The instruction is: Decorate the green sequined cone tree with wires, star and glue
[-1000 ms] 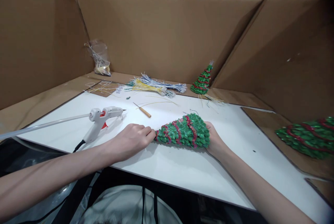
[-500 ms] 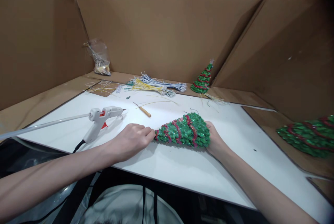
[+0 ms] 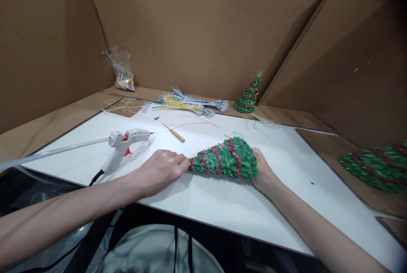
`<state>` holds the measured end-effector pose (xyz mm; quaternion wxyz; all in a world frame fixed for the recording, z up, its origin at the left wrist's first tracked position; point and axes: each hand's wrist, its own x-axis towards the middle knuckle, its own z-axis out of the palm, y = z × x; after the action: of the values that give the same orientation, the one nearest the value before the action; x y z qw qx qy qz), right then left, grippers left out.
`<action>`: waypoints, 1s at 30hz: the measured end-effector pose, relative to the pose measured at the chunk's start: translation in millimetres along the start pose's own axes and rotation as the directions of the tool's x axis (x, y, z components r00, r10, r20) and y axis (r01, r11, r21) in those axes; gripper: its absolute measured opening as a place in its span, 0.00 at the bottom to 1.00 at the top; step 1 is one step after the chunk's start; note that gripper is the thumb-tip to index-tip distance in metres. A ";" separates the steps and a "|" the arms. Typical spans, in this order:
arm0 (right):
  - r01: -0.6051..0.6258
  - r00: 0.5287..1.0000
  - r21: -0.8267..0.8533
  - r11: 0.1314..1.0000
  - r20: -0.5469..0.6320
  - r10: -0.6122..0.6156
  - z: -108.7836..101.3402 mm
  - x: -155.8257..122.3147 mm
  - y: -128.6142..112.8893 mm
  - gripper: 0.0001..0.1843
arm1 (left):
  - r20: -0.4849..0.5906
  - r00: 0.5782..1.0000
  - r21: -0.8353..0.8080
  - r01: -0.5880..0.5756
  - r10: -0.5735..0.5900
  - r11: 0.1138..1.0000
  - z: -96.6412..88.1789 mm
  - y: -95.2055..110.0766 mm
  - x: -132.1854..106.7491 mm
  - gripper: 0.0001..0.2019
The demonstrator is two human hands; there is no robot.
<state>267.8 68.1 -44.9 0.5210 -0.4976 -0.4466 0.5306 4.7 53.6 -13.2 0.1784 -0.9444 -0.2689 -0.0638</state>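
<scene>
A glittery green miniature Christmas tree (image 3: 225,159), wound with red garland, lies on its side between my hands, its tip to the left. My left hand (image 3: 167,166) is closed around the tip, which its fingers cover. At the wide base, my right hand (image 3: 263,169) grips from the right; most of its fingers are hidden behind the tree. A thin dark wire sticks up from the tree's far edge. Beyond the tip, an awl (image 3: 175,134) with a wooden handle rests on the white board (image 3: 203,205).
A white glue gun (image 3: 125,143) with a long glue stick stands at left. Bundled white, yellow and blue wires (image 3: 190,104) lie at the back, near a plastic bag (image 3: 122,71). A second tree (image 3: 248,97) stands back right; another tree (image 3: 377,167) lies at the right edge.
Almost nothing differs. Both hands keep their hold on the tree, and the view has shifted very slightly.
</scene>
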 end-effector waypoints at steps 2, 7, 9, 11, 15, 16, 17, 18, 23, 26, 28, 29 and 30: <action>-0.004 1.000 0.002 1.000 0.005 0.004 0.1 -0.3 0.2 0.04 | 0.007 1.000 -0.005 0.004 -0.004 1.000 0.2 -0.3 0.1 0.05; 0.008 1.000 0.015 1.000 0.014 -0.008 0.6 -1.6 -0.4 0.04 | 0.029 0.999 -0.021 0.017 -0.016 1.000 -2.7 -0.5 0.5 0.05; 0.002 1.000 0.016 1.000 0.006 -0.002 1.0 -1.7 -0.7 0.04 | 0.042 0.999 -0.025 0.019 -0.017 1.000 -4.0 0.0 0.8 0.05; -0.008 1.000 0.014 1.000 -0.002 0.008 1.3 -1.4 -0.8 0.04 | 0.056 0.998 -0.027 0.015 -0.014 1.000 -4.5 0.5 0.9 0.05; -0.009 1.000 0.010 1.000 -0.002 0.009 1.8 -1.1 -0.4 0.03 | 0.069 0.997 -0.028 0.020 -0.018 0.999 -4.3 0.4 1.0 0.04; -0.004 1.000 0.009 1.000 0.001 0.004 1.8 -1.3 -0.4 0.03 | 0.069 0.997 -0.030 0.022 -0.020 0.999 -4.3 0.2 1.0 0.04; 0.001 1.000 0.008 1.000 0.004 -0.001 1.8 -1.6 -0.4 0.03 | 0.070 0.997 -0.033 0.022 -0.020 0.999 -4.4 0.1 1.0 0.04; 0.005 1.000 0.008 1.000 0.004 -0.005 1.7 -2.0 -0.6 0.03 | 0.069 0.997 -0.036 0.022 -0.019 0.999 -4.5 0.0 0.9 0.04; -0.013 1.000 0.002 1.000 -0.007 0.013 2.0 -3.1 -1.9 0.09 | 0.055 0.998 -0.029 0.020 -0.018 0.999 -4.0 0.7 0.6 0.05; -0.013 1.000 -0.001 1.000 -0.018 0.013 2.3 -2.4 -2.0 0.10 | 0.043 0.999 -0.023 0.021 -0.020 1.000 -2.8 0.8 0.6 0.05; -0.016 0.999 0.002 1.000 -0.027 0.016 2.2 -1.8 -1.6 0.10 | 0.037 0.999 -0.025 0.022 -0.021 0.999 -2.2 0.3 0.7 0.05; -0.020 0.999 0.004 1.000 -0.032 0.021 2.1 -1.6 -1.4 0.09 | 0.033 0.999 -0.026 0.022 -0.021 0.999 -2.1 0.0 0.7 0.05; -0.024 0.999 0.005 1.000 -0.036 0.024 2.0 -1.5 -1.4 0.09 | 0.031 0.999 -0.028 0.021 -0.020 0.999 -2.0 -0.2 0.8 0.05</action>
<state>265.9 66.7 -43.2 0.5237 -0.5112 -0.4299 0.5288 5.2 53.3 -11.1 0.1602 -0.9449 -0.2802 -0.0551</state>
